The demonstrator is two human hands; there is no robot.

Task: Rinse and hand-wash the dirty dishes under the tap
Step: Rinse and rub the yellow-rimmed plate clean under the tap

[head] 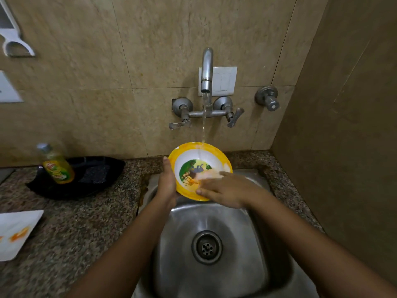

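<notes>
A yellow-rimmed bowl (194,160) with a cartoon picture inside is tilted toward me over the steel sink (214,265). Water runs from the wall tap (206,69) onto the bowl's upper rim. My left hand (166,183) grips the bowl's left edge, thumb up along the rim. My right hand (225,190) lies with straight fingers on the bowl's inside, its fingertips blurred over an orange smear.
On the granite counter to the left, a black tray (103,166) holds a yellow dish-soap bottle (57,165) and a dark scrub pad (94,174). A white plate (15,233) with orange stains lies at the left edge. A second valve (268,98) sticks out right of the tap.
</notes>
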